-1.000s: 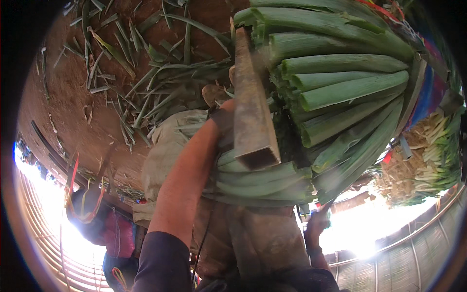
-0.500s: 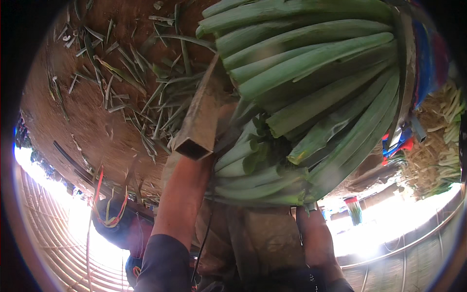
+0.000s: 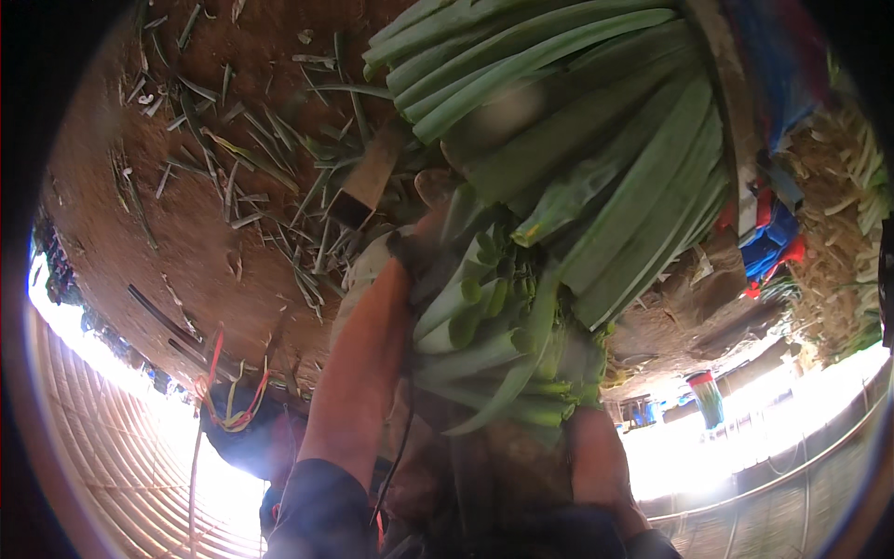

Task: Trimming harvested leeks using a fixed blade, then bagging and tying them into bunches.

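Observation:
A large bundle of thick green onions [image 3: 498, 345] with trimmed, hollow green ends lies in front of my body. My left forearm reaches up along its left side, and my left hand [image 3: 430, 210] is closed against the bundle, its fingers partly covered by leaves. At the bundle's lower right is my right hand [image 3: 585, 427], its fingers hidden behind the cut ends. More long green onion leaves [image 3: 596, 149] fan out beyond, to the upper right. Just left of my left hand, a square hollow bar [image 3: 371, 182] sticks out toward me.
Cut leaf scraps [image 3: 251, 158] litter the brown soil [image 3: 102, 219] on the left. A dark bag [image 3: 247, 424] with coloured cords is at lower left. A strap-like band [image 3: 731, 102] and blue material [image 3: 778, 70] border the leaves at right, with straw-like debris [image 3: 824, 242] beyond.
The bundle's cut ends have turned further into view, and a loose leaf now hangs across them. The square bar appears smaller and shorter. The whole view has shifted slightly.

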{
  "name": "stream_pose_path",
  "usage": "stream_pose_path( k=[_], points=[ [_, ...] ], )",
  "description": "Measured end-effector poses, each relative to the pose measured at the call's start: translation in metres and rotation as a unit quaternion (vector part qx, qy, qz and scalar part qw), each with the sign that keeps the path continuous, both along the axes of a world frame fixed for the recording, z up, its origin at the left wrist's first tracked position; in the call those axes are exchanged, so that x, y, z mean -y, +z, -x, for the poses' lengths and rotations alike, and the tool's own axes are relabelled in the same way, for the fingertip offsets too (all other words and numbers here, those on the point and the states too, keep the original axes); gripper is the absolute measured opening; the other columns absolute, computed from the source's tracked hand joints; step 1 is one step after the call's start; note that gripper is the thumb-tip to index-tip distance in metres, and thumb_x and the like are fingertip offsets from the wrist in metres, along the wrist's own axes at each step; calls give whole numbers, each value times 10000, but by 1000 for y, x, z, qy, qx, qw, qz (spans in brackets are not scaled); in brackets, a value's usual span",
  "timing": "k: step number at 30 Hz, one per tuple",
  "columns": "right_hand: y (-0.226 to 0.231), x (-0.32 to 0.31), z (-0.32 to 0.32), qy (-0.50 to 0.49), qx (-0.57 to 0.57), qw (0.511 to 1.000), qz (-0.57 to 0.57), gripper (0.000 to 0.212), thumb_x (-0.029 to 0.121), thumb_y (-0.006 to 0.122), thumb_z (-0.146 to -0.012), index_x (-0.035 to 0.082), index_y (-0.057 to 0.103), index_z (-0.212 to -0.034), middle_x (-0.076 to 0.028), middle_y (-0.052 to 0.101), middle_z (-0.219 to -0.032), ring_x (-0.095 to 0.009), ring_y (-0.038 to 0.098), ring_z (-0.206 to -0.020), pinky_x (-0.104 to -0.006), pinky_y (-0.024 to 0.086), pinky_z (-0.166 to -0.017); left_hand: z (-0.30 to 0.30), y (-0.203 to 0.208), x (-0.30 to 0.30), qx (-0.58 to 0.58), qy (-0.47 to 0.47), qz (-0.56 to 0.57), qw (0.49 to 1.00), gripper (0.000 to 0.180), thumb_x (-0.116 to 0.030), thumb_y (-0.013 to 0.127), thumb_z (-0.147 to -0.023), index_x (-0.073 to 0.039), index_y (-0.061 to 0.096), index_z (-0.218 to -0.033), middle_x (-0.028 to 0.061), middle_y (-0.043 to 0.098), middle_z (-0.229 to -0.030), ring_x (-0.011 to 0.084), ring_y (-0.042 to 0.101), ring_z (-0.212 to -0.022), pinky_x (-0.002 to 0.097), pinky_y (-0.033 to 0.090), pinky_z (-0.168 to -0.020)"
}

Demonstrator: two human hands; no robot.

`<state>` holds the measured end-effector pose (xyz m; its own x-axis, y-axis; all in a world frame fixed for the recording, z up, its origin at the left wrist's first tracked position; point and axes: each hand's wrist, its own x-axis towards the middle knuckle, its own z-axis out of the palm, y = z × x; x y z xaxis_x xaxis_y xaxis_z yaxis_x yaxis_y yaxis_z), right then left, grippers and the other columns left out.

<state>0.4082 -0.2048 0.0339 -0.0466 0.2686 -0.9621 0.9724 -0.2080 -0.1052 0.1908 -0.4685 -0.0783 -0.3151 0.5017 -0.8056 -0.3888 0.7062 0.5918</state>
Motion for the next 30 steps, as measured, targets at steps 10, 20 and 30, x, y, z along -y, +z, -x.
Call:
stream_pose_path(
  k=[10, 20, 30],
  points=[
    [102, 41, -11, -36, -26, 999, 13, 230, 266, 558, -938, 40, 571, -983, -62, 585, -883, -199, 584, -741, -337, 475, -646, -6, 108, -29, 9, -51, -13, 999, 248, -175, 579, -795, -118, 697, -1005, 186, 666, -956, 347, 654, -943, 431, 526, -776],
    [292, 32, -17, 14, -33, 998, 50, 249, 277, 554, -942, 41, 571, -1020, -64, 590, -916, -197, 585, -771, -333, 476, -669, -7, 239, -117, -11, -96, -114, 989, 244, -170, 590, -785, -118, 701, -996, 190, 670, -937, 349, 661, -928, 434, 532, -762],
    [440, -8, 6, 105, -26, 993, 37, 271, 288, 549, -947, 42, 572, -1058, -67, 595, -949, -195, 586, -800, -328, 477, -692, -23, 334, -151, -159, 11, -205, 966, 232, -200, 610, -737, -88, 701, -918, 177, 670, -877, 361, 663, -856, 449, 531, -710]
  ],
)
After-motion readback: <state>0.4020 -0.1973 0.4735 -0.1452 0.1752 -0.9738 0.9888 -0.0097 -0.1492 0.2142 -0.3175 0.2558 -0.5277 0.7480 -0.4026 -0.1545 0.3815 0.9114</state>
